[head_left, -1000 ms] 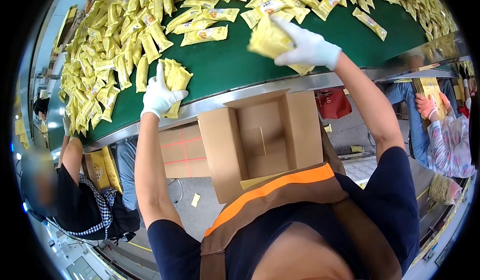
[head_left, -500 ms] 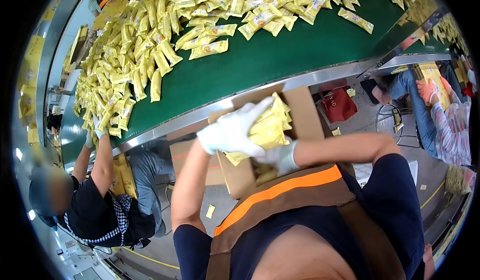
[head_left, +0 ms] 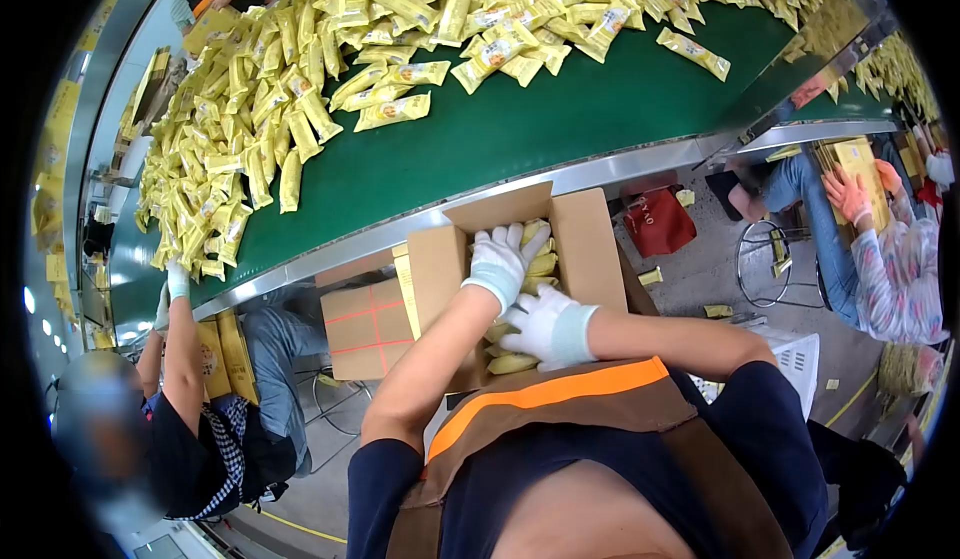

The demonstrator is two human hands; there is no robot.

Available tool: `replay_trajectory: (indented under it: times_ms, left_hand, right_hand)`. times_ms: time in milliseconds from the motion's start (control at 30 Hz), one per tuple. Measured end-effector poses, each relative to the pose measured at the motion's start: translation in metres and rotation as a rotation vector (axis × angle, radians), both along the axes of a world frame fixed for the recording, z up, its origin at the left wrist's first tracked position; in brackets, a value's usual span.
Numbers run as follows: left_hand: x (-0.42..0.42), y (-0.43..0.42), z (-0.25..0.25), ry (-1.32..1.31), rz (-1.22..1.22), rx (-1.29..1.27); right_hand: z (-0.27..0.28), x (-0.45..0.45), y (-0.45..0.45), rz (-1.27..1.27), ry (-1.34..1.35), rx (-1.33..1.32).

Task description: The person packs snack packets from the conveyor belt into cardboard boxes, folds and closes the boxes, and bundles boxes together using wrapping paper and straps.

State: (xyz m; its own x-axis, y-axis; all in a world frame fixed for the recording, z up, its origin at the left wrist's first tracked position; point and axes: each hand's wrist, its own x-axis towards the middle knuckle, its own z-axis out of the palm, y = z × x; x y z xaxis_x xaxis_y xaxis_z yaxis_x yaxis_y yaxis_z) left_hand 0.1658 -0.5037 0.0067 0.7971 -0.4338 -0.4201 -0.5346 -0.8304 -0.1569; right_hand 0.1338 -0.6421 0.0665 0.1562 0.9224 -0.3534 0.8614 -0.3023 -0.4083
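Observation:
An open cardboard box point(head_left: 590, 244) stands upright against my lap, its flaps folded outward. Inside it lie several yellow wrapped packets point(head_left: 541, 265). My left hand point(head_left: 497, 261), in a white glove, rests in the far left part of the box with fingers extended over the packets. Nearer to me, my right hand point(head_left: 545, 326), gloved too, lies with spread fingers on the packets. Neither hand is closed around anything; the packets under the palms are hidden.
A green conveyor belt point(head_left: 480, 149) with a metal edge carries a large pile of yellow packets point(head_left: 250, 109). A closed carton point(head_left: 365, 329) is left of my box, a red bag point(head_left: 660, 222) right. One co-worker point(head_left: 185, 379) sits at left; another's orange-gloved hand point(head_left: 848, 195) holds yellow cardboard.
The bunch of yellow packets held above the box is now down inside it, and my hands have loosened and spread. The view has shifted slightly. The left co-worker's hands remain by the pile.

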Motion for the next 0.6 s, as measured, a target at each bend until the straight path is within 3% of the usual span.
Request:
replay_trajectory:
  times_ms: [67,167,200,300,333,367,400,433,467,500,533,567,600]
  left_hand:
    - [-0.003,0.003,-0.015,-0.005,0.004,0.0]
    - [-0.018,-0.001,0.014,-0.125,-0.021,-0.025]
    - [-0.019,0.001,0.006,-0.085,0.075,-0.132]
    - [0.001,0.008,0.026,0.375,0.361,-0.136]
    - [-0.004,0.012,0.013,0.245,0.259,-0.093]
    - [0.009,0.011,0.033,0.479,0.283,-0.118]
    - [0.005,0.031,0.03,0.621,0.291,-0.704]
    - [0.014,0.047,0.05,0.661,0.245,-1.001]
    - [0.023,0.063,0.069,0.726,0.163,-1.279]
    - [0.055,0.068,0.117,0.722,0.05,-1.253]
    - [0.084,0.088,0.13,0.375,0.13,-1.255]
    - [0.112,0.102,0.134,0.027,0.203,-1.231]
    - [0.135,0.102,0.131,-0.213,0.556,-1.45]
  right_hand:
    - [0.028,0.016,0.002,0.085,0.03,-0.11]
    - [-0.037,0.003,0.008,-0.092,0.045,-0.208]
    - [-0.064,0.0,0.018,-0.014,0.022,-0.175]
    - [-0.005,0.038,0.025,0.172,0.398,-0.237]
    - [0.0,0.053,0.022,0.189,0.609,0.045]
    - [0.005,0.068,0.018,0.199,0.822,0.33]
    - [0.027,0.094,0.015,0.025,0.996,0.406]
    - [0.056,0.127,0.009,-0.162,1.161,0.476]
    - [0.077,0.163,-0.002,-0.324,0.807,0.777]
    - [0.074,0.199,-0.008,-0.534,0.62,0.91]
    - [0.075,0.237,-0.016,-0.756,0.228,0.867]
    - [0.05,0.288,-0.024,-0.879,0.029,0.884]
    - [0.03,0.333,-0.034,-0.88,-0.119,0.745]
